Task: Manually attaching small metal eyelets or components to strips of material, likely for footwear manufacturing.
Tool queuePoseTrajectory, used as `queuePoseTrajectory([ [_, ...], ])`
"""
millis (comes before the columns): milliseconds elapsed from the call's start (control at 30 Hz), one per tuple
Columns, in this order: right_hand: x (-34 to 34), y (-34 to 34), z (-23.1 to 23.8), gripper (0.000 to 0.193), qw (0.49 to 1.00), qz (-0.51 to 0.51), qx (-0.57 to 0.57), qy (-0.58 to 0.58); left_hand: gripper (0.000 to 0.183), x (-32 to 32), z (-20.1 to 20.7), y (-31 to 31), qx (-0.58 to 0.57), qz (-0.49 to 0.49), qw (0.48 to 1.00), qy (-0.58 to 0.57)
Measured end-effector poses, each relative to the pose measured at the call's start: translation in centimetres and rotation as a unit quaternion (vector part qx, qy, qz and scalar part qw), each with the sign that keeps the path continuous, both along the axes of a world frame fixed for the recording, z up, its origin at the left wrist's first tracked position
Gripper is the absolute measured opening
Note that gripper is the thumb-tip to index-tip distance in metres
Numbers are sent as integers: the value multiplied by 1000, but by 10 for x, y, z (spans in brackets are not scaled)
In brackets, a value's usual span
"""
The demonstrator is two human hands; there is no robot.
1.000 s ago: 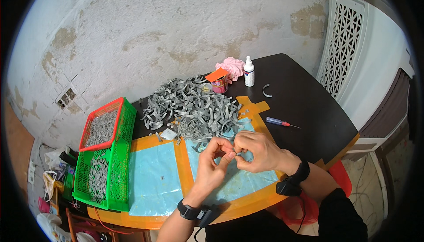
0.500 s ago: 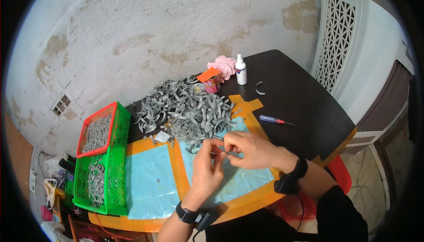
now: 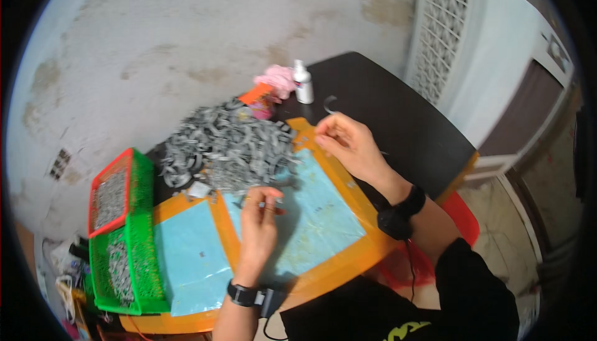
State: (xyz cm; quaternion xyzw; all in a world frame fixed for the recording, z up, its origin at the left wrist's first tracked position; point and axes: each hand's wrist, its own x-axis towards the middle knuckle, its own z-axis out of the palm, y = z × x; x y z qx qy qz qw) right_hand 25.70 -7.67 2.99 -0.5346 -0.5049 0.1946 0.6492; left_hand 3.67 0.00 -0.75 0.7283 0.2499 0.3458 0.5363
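Strips [image 3: 236,142], heaped beyond left hand [image 3: 260,224], left of right hand [image 3: 353,148]

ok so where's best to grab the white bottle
Probably best to grip the white bottle around its body, below the narrow top, coming from the right: it stands upright, and the pink cloth sits close on its left.
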Motion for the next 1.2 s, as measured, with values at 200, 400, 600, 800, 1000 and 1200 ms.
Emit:
queuePoseTrajectory([
  [200, -28, -115, 5, 16, 967, -156, 45, -199, 14, -6, 1, 1, 8, 1, 1000, 17],
  [400, 3, -251, -100, 38, 865, -385, -104, -304, 14, 8, 20, -25, 85, -21, 996, -30],
  [600, 69, -319, -203, 54, 830, -455, -210, -245, 12, 6, 24, -39, 82, -64, 993, -53],
  [800, 100, -339, -275, 80, 775, -384, -478, -154, 13, 11, 17, -28, 80, -80, 992, -49],
  [1000, 106, -327, -285, 64, 765, -394, -450, -239, 14, 7, 1, -17, 6, -50, 996, -78],
  [1200, 122, -338, -300, 71, 818, -357, -400, -210, 14, 12, -15, -25, -44, -94, 993, -59],
])
